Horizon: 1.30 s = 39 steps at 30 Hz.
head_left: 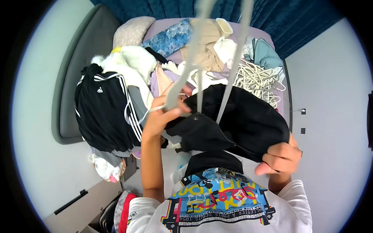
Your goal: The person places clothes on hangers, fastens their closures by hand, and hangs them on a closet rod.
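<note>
A black garment (252,116) with a zipper is stretched between my two hands in front of my body. My left hand (167,110) grips its left end, with a white strap or hanger part (180,85) at the fingers. Closed round the right edge of the cloth is my right hand (281,157). Long pale strips, blurred, run from the garment up past the top of the view; what they belong to cannot be made out.
Beyond my hands, a bed holds a pile of white hangers (258,79), beige cloth (206,40), a blue patterned cloth (169,39), a pillow (133,32) and a white container (224,27). A black striped jacket (103,108) lies at the left.
</note>
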### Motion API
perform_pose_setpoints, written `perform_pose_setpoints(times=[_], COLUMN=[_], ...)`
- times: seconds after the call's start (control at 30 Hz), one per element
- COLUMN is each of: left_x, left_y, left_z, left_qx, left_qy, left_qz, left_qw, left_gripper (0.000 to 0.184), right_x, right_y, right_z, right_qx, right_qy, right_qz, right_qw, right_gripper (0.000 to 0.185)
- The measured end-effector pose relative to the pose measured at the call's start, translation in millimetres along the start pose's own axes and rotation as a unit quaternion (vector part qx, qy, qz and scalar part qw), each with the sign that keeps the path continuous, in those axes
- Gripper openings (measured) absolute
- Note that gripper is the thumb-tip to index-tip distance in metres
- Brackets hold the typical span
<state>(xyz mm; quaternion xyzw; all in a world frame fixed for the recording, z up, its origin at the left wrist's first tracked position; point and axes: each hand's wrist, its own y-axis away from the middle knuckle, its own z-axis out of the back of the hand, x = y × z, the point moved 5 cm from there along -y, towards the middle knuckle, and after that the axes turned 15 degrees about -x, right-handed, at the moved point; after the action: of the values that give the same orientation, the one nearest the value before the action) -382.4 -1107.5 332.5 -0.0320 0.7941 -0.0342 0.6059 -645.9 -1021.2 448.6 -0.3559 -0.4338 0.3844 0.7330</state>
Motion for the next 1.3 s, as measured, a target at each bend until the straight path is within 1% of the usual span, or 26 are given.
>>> perform_pose_setpoints(times=[0.07,0.1,0.17,0.23,0.3,0.37,0.43,0.47,0.5,0.57,0.6,0.63,0.67,0.7,0.73,0.77,0.8,0.83,0.9,0.97,1.03,1.07,1.1,1.17,1.23,1.3], left_x=[-26.1,-39.3,-58.0,-70.3,-64.5,-63.8,-68.7,-72.3,-73.9,-74.4,-76.1,-78.4,-84.4,-86.3,-84.1,-86.5,-86.6,-86.0,-89.0,-86.5,-83.0,-78.9,-74.3,-73.3,-80.3,-89.7], left_y=[0.7,2.3,13.2,30.2,37.4,46.3,63.6,71.6,79.5,89.2,95.6,104.2,108.5,112.0,112.3,111.8,112.2,113.9,120.2,123.9,119.9,117.8,121.4,129.2,132.2,135.0], left_z=[19.0,29.7,40.8,48.0,65.8,79.8,92.9,98.1,104.3,115.1,119.1,124.2,112.7,104.0,110.0,119.8,129.5,135.5,142.5,151.3,170.8,179.1,183.4,179.2,177.9,170.1], left_qx=[0.030,0.040,0.039,0.034,0.028,0.060,0.034,0.018,0.024,0.036,0.026,0.027,0.047,0.064,0.071,0.068,0.088,0.110,0.112,0.110,0.085,0.108,0.104,0.127,0.120,0.103], left_qy=[0.104,0.112,0.279,0.281,0.375,0.350,0.298,0.276,0.274,0.209,0.124,-0.047,-0.103,-0.159,-0.168,-0.168,-0.198,-0.229,-0.257,-0.274,-0.275,-0.298,-0.299,-0.314,-0.336,-0.388], left_qz=[-0.064,-0.079,-0.009,0.003,0.053,0.038,0.000,-0.002,-0.002,-0.031,-0.061,-0.064,-0.036,-0.008,0.018,0.014,0.032,0.053,0.047,0.098,0.141,0.127,0.125,0.070,0.064,0.043], left_qw=[0.992,0.990,0.959,0.959,0.925,0.934,0.954,0.961,0.961,0.977,0.990,0.996,0.993,0.985,0.983,0.983,0.976,0.966,0.959,0.950,0.947,0.940,0.940,0.938,0.932,0.915], left_gripper=[0.049,0.052,0.051,0.047,0.048,0.049,0.049,0.050,0.050,0.057,0.056,0.055,0.054,0.054,0.051,0.051,0.049,0.048,0.046,0.045,0.043,0.042,0.042,0.043,0.045,0.041], right_x=[26.1,33.8,51.9,66.9,78.2,94.3,112.1,120.0,126.4,132.5,132.8,132.9,131.4,129.3,126.2,122.2,120.7,115.0,104.2,99.0,97.3,96.5,97.4,94.0,104.4,121.0], right_y=[-11.3,-12.8,-14.5,-11.9,-5.5,-4.2,-7.8,-8.2,-9.0,-10.8,-10.3,-9.1,-7.4,-2.6,2.4,6.5,8.8,14.6,33.0,40.0,46.0,47.9,47.0,44.6,30.3,8.6], right_z=[-0.7,-3.8,-10.6,-17.5,-20.8,-28.9,-38.6,-43.1,-49.4,-61.3,-69.6,-77.4,-83.9,-89.9,-92.4,-95.2,-102.3,-103.5,-108.7,-118.9,-128.1,-131.7,-135.0,-139.1,-145.9,-157.8], right_qx=[-0.007,-0.013,-0.031,-0.033,-0.072,-0.086,-0.091,-0.096,-0.091,-0.092,-0.089,-0.084,-0.080,-0.106,-0.133,-0.159,-0.159,-0.211,-0.295,-0.335,-0.344,-0.358,-0.357,-0.353,-0.316,-0.194], right_qy=[0.002,0.010,0.014,0.031,0.057,0.073,0.113,0.118,0.126,0.134,0.132,0.128,0.127,0.128,0.105,0.082,0.079,0.075,0.045,0.006,-0.010,-0.025,-0.029,-0.034,-0.021,0.013], right_qz=[0.032,0.035,0.066,0.057,0.059,0.066,0.045,0.045,0.032,0.021,0.003,-0.015,-0.030,-0.048,-0.078,-0.108,-0.103,-0.154,-0.280,-0.326,-0.334,-0.343,-0.341,-0.372,-0.329,-0.190], right_qw=[0.999,0.999,0.997,0.997,0.994,0.991,0.988,0.987,0.987,0.986,0.987,0.988,0.988,0.985,0.982,0.978,0.979,0.962,0.912,0.884,0.877,0.868,0.869,0.858,0.890,0.962], right_gripper=[0.043,0.043,0.043,0.043,0.043,0.042,0.042,0.042,0.041,0.040,0.039,0.038,0.037,0.036,0.035,0.034,0.034,0.033,0.031,0.034,0.035,0.036,0.036,0.038,0.033,0.033])
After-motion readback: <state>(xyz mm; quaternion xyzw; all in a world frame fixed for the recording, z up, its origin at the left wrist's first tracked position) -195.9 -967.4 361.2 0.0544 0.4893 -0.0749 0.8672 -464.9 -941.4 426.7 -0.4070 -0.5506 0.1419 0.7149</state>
